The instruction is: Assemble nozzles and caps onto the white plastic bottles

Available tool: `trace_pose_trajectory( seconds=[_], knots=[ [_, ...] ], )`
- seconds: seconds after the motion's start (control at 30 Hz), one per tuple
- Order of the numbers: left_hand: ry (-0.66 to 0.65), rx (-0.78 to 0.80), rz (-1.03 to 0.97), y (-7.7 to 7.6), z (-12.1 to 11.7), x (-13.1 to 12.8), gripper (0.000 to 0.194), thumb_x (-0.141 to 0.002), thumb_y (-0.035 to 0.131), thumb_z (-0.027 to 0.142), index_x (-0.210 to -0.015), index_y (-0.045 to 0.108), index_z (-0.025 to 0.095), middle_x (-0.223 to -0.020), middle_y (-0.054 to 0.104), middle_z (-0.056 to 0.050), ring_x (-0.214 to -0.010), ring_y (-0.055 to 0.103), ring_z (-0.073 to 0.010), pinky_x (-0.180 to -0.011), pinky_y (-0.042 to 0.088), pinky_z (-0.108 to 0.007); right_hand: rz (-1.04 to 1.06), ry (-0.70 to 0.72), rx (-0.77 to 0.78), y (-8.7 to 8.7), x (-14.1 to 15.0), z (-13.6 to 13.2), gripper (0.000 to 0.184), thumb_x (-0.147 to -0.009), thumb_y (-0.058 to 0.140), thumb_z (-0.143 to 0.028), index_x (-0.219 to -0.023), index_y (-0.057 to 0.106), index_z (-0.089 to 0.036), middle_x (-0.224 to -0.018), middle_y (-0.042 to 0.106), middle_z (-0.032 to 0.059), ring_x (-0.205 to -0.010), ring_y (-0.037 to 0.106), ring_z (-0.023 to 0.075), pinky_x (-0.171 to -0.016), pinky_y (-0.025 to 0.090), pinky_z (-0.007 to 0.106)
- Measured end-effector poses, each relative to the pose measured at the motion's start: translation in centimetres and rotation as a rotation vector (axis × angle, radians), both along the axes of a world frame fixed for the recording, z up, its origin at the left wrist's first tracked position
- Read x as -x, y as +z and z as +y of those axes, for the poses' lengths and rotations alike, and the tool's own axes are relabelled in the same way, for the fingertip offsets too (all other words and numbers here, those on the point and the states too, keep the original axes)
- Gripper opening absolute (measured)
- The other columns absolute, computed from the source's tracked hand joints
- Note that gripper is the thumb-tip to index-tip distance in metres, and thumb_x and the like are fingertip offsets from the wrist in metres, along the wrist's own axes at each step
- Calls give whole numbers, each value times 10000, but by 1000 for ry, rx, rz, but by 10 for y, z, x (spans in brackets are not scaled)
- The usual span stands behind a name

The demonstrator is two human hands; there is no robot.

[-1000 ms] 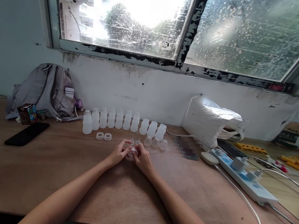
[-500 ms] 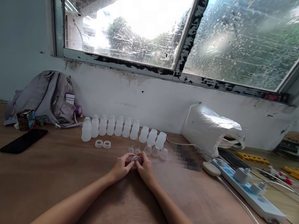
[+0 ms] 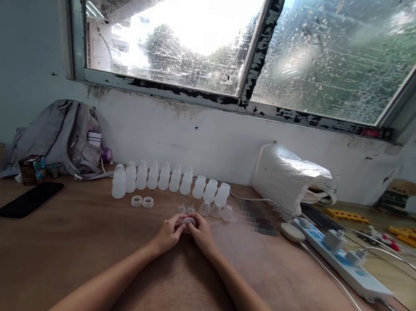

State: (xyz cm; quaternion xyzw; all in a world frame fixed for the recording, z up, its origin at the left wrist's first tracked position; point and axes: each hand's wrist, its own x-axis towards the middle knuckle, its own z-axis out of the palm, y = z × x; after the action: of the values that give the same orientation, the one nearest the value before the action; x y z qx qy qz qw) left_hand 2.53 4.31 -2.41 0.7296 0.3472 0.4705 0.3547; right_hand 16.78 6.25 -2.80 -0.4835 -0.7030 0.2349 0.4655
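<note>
My left hand (image 3: 169,234) and my right hand (image 3: 200,233) meet above the wooden table, fingers closed around a small whitish baby bottle collar ring (image 3: 189,221). The fingers cover part of it, and I cannot tell whether a teat sits inside. Just beyond the hands lie two clear teats (image 3: 181,208). To their right stand three clear dome caps (image 3: 216,210). Left of the hands, two white collar rings (image 3: 136,201) lie flat. Behind all these runs a row of frosted baby bottles (image 3: 153,175); several have tops on, while three open-necked bottles (image 3: 210,191) stand at the right end.
On the left are a grey backpack (image 3: 62,135), a small box (image 3: 32,169) and a black phone (image 3: 29,200). A white bag (image 3: 283,174) leans at the wall. To the right lie a white puck-like device (image 3: 292,232), a power strip (image 3: 350,263) with cables, and yellow parts (image 3: 408,238).
Both hands stay around the collar ring, with only slight finger movement. The whole view has shifted slightly; the bottles and loose parts keep their places.
</note>
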Motion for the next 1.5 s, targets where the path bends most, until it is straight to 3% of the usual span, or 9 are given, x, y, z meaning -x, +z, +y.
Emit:
trace_pose_trajectory(
  seconds=[0.2,0.5,0.67,0.83,1.2,1.5],
  knots=[
    [14,-15,49,-2,2,1,281,-791,435,243,-1053,520,190,-959,637,-57,-817,611,-176,-728,487,-300,18,29,24,-3,-3,3,203,-611,468,-149,-780,581,-155,-683,594,7,-610,525,133,-567,418,239],
    [63,-117,157,4,-5,2,334,-792,419,214,-1117,494,222,-951,639,-33,-832,601,-173,-772,459,-294,167,150,147,-8,-2,5,228,-628,452,-176,-823,567,-154,-654,566,-6,-478,482,94,-377,397,188],
    [63,-122,149,5,-5,2,327,-801,403,227,-1110,502,192,-995,624,-50,-884,583,-171,-810,437,-284,168,126,159,-5,-1,4,186,-654,493,-232,-806,550,-141,-619,548,-13,-427,465,74,-346,392,174],
    [54,-81,160,7,-6,3,316,-796,413,241,-1096,510,213,-924,643,-31,-808,599,-165,-757,449,-271,142,89,204,-4,0,1,145,-676,462,-242,-790,503,-161,-472,484,-61,-309,417,71,-270,313,166],
    [56,0,117,10,-10,0,260,-780,423,232,-1015,532,211,-767,643,-20,-699,591,-149,-658,435,-230,41,-50,36,0,1,-4,74,-617,486,-191,-690,479,-181,-519,464,-63,-405,402,69,-368,309,170],
    [60,47,114,15,-15,-1,245,-777,421,231,-995,530,219,-613,602,10,-560,556,-128,-585,422,-222,-5,-76,20,3,2,-4,86,-593,469,-164,-678,476,-178,-511,445,-60,-482,405,89,-442,299,182]
  ],
)
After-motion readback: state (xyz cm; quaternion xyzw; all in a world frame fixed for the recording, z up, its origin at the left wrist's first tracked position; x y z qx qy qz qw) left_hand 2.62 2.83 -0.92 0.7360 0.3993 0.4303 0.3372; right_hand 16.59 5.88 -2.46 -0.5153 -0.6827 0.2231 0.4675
